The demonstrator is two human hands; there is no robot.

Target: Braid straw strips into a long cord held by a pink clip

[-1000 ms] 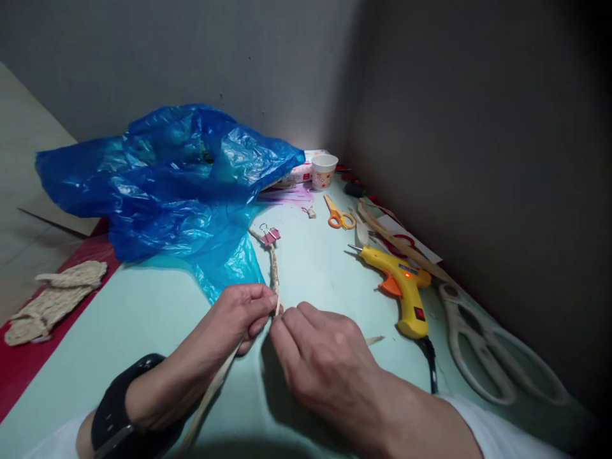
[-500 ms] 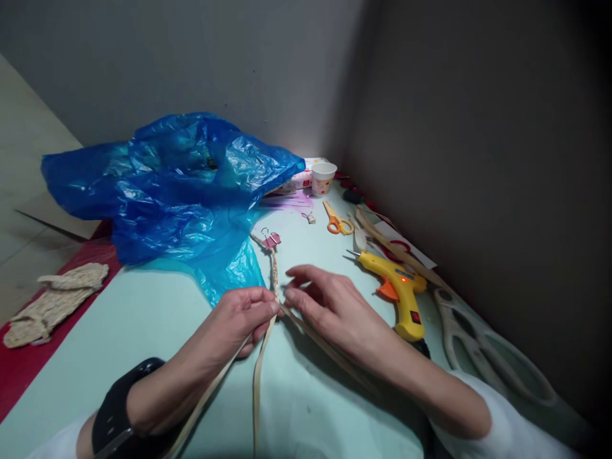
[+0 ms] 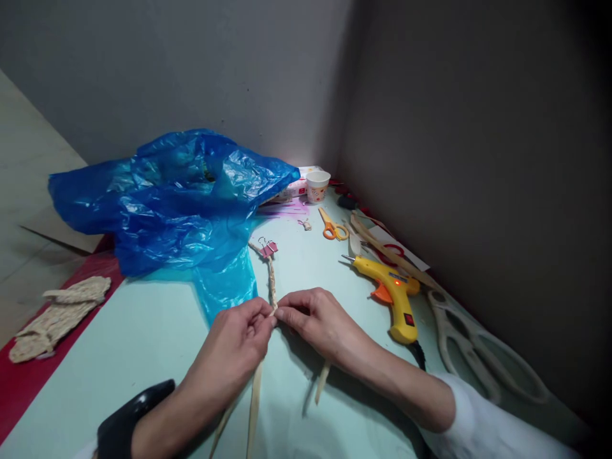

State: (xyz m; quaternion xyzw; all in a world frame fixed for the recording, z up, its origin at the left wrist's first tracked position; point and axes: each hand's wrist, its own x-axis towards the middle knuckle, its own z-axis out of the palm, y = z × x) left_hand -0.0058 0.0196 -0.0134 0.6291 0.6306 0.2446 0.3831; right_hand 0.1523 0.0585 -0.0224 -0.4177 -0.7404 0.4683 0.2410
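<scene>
A thin braid of pale flat strips (image 3: 272, 280) runs down the table toward me, with a pink binder clip (image 3: 268, 248) at its far end. My left hand (image 3: 241, 338) pinches the strips at the braid's near end. Right beside it, my right hand (image 3: 318, 322) pinches there too, thumb and forefinger closed. Two loose strips (image 3: 254, 408) hang below my left hand, and another strip end (image 3: 322, 382) sticks out beneath my right hand.
A blue plastic bag (image 3: 176, 210) lies at the back left, a woven slipper (image 3: 62, 312) on the left edge. To the right are a yellow glue gun (image 3: 394, 293) with its light on, orange-handled scissors (image 3: 332, 226) and large scissors (image 3: 473, 344). A paper cup (image 3: 317, 187) stands behind.
My right hand has closed from loosely open to a pinch on the strips and come against my left. The strip under my right forearm has shifted. The view has tilted slightly.
</scene>
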